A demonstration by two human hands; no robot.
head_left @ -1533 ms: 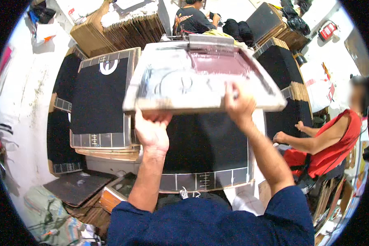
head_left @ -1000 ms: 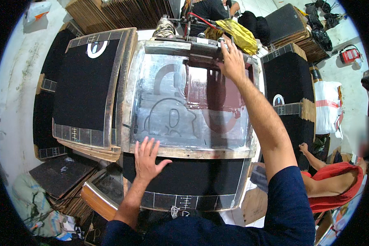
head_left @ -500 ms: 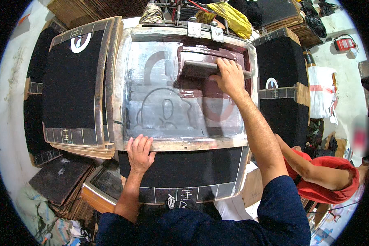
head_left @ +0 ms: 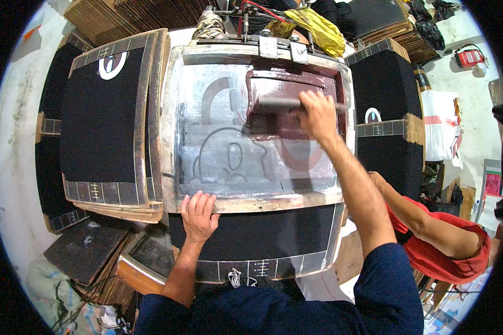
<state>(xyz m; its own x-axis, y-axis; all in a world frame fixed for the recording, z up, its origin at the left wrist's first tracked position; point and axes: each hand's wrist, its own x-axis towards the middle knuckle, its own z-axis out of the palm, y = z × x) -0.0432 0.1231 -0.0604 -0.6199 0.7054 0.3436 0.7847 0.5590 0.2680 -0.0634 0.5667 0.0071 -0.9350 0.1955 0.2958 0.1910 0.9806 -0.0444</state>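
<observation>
My right hand grips the right part of a long flat squeegee, both blurred by motion. The squeegee lies crosswise over dark maroon ink in the upper right of a screen-printing mesh. Faint cartoon-like outlines show on the mesh's left side, and a maroon curved shape below the ink. My left hand rests on the near rail of the wooden screen frame, fingers spread over its edge. Under that rail, black fabric on a board sticks out toward me.
Boards with black fabric stand left and right, some bearing a white printed oval. Metal hinge clamps hold the frame's far side. A yellow cloth hangs behind. Another person's arm and red sleeve are close on the right.
The squeegee now looks thinner and blurred, its angle changed, with my right hand moving along with it. My left hand stays on the near rail. The whole view has shifted slightly.
</observation>
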